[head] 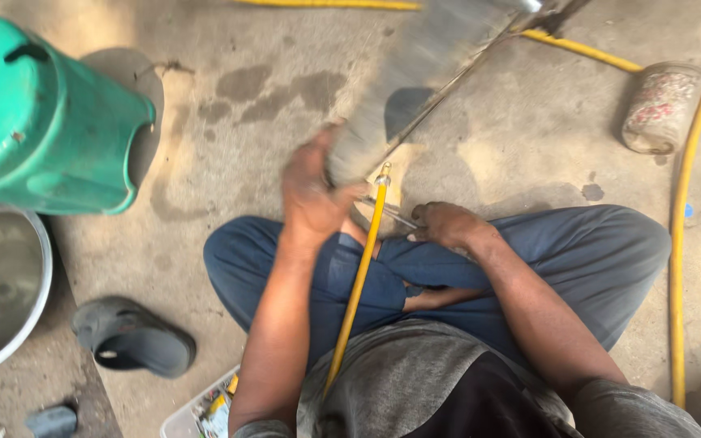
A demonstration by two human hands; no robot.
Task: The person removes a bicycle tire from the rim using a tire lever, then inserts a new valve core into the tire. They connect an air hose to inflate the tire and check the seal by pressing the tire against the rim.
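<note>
Fingers of our left hand [311, 191] are closing around the lower end of a grey blurred bundle [415, 73], which is slanting up over the concrete floor [229, 122]. Our right hand [445, 225] is pinching a thin metal rod [391, 212] beside the yellow hose [357, 284] lying between our crossed legs. A green bucket [42, 122] is lying tipped at the left.

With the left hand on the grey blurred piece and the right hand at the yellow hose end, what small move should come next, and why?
Probably hold the grey piece steady first. It is motion-blurred in the left hand, while the right hand pinches a thin metal part just beside the brass tip of the yellow hose. A still piece would likely make that fine work at the tip easier.
</note>
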